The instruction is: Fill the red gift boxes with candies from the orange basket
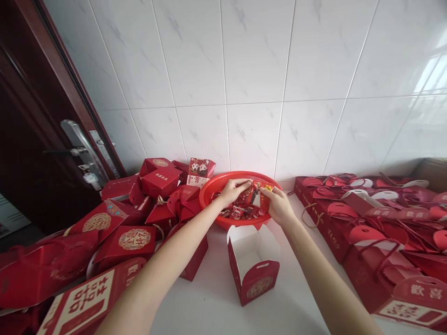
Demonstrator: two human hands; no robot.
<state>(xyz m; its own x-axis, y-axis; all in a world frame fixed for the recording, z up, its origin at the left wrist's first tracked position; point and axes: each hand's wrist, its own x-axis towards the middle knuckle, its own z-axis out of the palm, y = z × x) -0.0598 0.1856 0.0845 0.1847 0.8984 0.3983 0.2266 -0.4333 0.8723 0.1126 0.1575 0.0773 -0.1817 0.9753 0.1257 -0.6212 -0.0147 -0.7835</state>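
Observation:
Over a round red plastic basket [209, 186], my left hand [234, 190] and my right hand [279, 204] hold a small red packet [256, 195] with a printed figure between them. The fingers of both hands are closed on its upper edges. Small red wrapped sweets [238, 212] lie in the basket below. In front of the basket stands an open red box [254, 265] with a white inside; its visible interior holds nothing.
Red gift boxes [136, 238] are piled on the left, some with cord handles. Rows of red boxes [370, 256] stand on the right. Behind the white table [202, 307] is a tiled wall [254, 56]; a dark door [45, 107] is at the left.

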